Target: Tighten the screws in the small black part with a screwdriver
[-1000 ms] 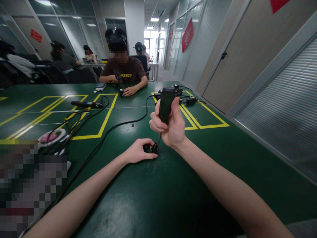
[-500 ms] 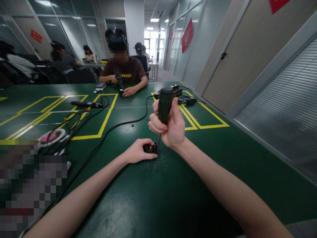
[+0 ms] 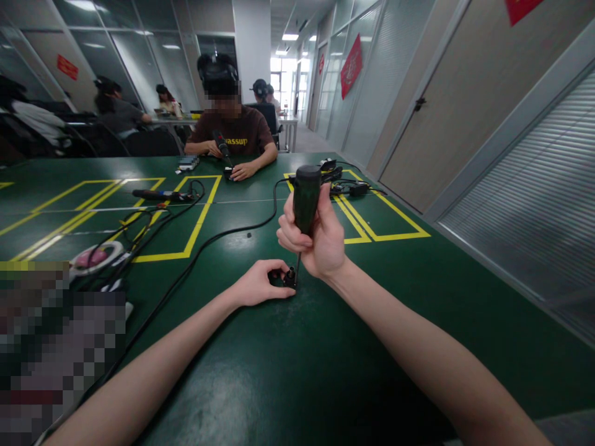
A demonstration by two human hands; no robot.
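Note:
My right hand point(image 3: 325, 238) is wrapped round the dark handle of a screwdriver point(image 3: 307, 198), held nearly upright. Its thin shaft runs down to the right side of a small black part point(image 3: 290, 279) on the green table point(image 3: 260, 371). Thumb and fingers of my left hand point(image 3: 263, 283) pinch that part from the left, against the tabletop. The exact spot where the tip meets the part is too small to tell.
A black cable point(image 3: 223, 233) curves across the table on the left. Beyond my right hand lie black adapters and cables point(image 3: 357, 189). Further left are a dark tool point(image 3: 155, 195) and a white roll point(image 3: 97, 255). Across the table, a person point(image 3: 232, 133) holds a tool.
The screwdriver handle and my right hand have shifted slightly to the left. My left hand and the black part stay in place.

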